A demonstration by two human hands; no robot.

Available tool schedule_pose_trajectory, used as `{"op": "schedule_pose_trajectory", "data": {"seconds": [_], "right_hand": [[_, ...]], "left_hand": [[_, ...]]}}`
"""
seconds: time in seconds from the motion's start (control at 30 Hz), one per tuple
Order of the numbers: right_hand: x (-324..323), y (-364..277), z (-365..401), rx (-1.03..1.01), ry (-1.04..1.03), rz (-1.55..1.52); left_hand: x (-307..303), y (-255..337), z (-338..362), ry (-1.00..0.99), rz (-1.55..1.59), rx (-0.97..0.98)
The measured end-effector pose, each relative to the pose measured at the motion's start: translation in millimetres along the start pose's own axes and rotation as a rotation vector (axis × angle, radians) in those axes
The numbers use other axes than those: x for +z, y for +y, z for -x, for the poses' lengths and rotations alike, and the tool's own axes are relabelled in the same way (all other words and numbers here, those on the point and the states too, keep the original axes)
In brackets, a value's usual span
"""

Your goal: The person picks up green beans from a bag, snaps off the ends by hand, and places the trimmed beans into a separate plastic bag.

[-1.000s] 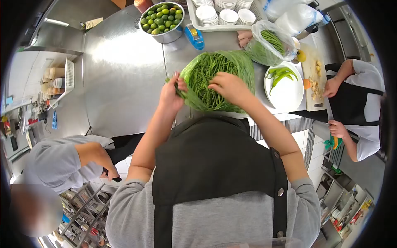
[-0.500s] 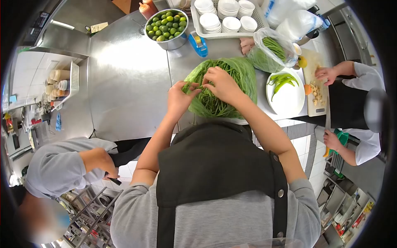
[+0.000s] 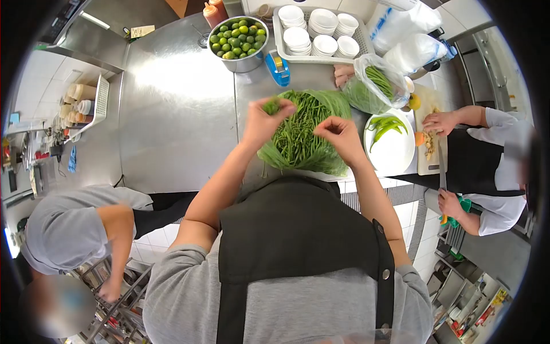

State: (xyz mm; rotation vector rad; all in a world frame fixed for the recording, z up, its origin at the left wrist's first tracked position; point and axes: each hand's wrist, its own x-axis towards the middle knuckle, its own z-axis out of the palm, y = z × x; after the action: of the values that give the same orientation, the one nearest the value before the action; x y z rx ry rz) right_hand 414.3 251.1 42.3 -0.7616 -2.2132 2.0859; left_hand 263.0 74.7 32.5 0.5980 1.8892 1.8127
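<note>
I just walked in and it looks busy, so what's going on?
The camera wearer's left hand pinches some green bits beside an open plastic bag of green beans. The right hand is over the bag, its grip unclear. At right, a co-worker holds a knife by a cutting board with chopped pieces.

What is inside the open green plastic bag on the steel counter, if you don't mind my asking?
The green plastic bag holds a heap of cut green beans. Whatever lies beneath the top layer is covered.
</note>
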Motion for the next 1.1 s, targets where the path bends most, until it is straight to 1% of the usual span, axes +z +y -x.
{"op": "schedule_pose_trajectory", "data": {"seconds": [0.03, 0.07, 0.1, 0.13, 0.17, 0.2, 0.3, 0.33, 0.43, 0.53, 0.63, 0.77, 0.8, 0.87, 0.9, 0.93, 0.97, 1.03, 1.07, 1.1], "right_hand": [[-0.7, -1.4, 5.4, -0.015, 0.016, 0.242], [2.6, -1.7, 9.8, -0.066, 0.06, 0.368], [3.5, 2.2, 10.1, -0.1, 0.033, 0.394], [3.5, 8.9, 9.1, -0.134, 0.008, 0.422], [2.7, 12.2, 8.4, -0.169, -0.015, 0.45], [2.1, 5.8, 9.5, -0.139, -0.092, 0.457], [15.5, -5.3, 8.5, -0.134, -0.117, 0.128], [23.9, -19.0, 11.4, -0.14, -0.046, 0.094], [38.2, -37.8, 4.8, -0.284, 0.093, 0.199], [39.7, -43.5, -7.7, -0.269, 0.048, 0.247], [45.9, -35.3, -19.0, -0.369, 0.073, -0.146], [36.8, -33.6, -22.0, -0.36, 0.151, -0.332], [34.1, -27.6, -24.6, -0.308, 0.158, -0.257], [26.8, -9.8, -28.7, -0.314, 0.099, 0.172], [25.0, -0.4, -29.8, -0.312, 0.069, 0.388], [25.3, 8.2, -29.1, -0.229, -0.001, 0.456], [28.3, 18.5, -27.6, -0.29, -0.003, 0.539], [42.1, 27.0, -21.6, -0.416, -0.01, 0.701], [49.0, 30.0, -19.2, -0.335, -0.044, 0.742], [56.4, 25.8, -16.0, -0.335, -0.029, 0.792]], "left_hand": [[-6.0, 2.9, -4.4, 0.0, 0.187, -0.12], [-16.7, 7.1, -9.8, -0.004, 0.375, -0.24], [-20.5, 13.9, -13.2, -0.011, 0.563, -0.361], [-16.5, 19.4, -15.2, 0.028, 0.649, -0.338], [-15.2, 22.7, -16.6, 0.033, 0.654, -0.336], [-16.7, 25.1, -16.9, 0.039, 0.657, -0.335], [-15.7, 25.0, -14.6, 0.053, 0.616, -0.309], [-14.0, 27.5, -11.9, 0.064, 0.594, -0.309], [-8.6, 27.7, -5.6, 0.078, 0.571, -0.303], [-7.6, 25.5, -5.5, 0.074, 0.594, -0.306], [-11.0, 25.7, -5.5, 0.101, 0.666, -0.326], [-18.1, 11.4, -5.8, 0.173, 0.793, -0.396], [-21.2, 5.9, -5.2, 0.181, 0.831, -0.402], [-27.1, -6.3, -4.3, 0.192, 0.905, -0.417], [-29.4, -13.3, -3.8, 0.164, 0.955, -0.438], [-30.9, -19.0, -3.5, 0.137, 1.006, -0.46], [-31.8, -24.0, -3.2, 0.112, 1.057, -0.481], [-25.9, -10.4, 0.4, 0.129, 1.077, -0.537], [-22.6, -4.7, 1.4, 0.14, 1.087, -0.563], [-19.7, -3.5, 1.1, 0.156, 1.058, -0.562]]}}
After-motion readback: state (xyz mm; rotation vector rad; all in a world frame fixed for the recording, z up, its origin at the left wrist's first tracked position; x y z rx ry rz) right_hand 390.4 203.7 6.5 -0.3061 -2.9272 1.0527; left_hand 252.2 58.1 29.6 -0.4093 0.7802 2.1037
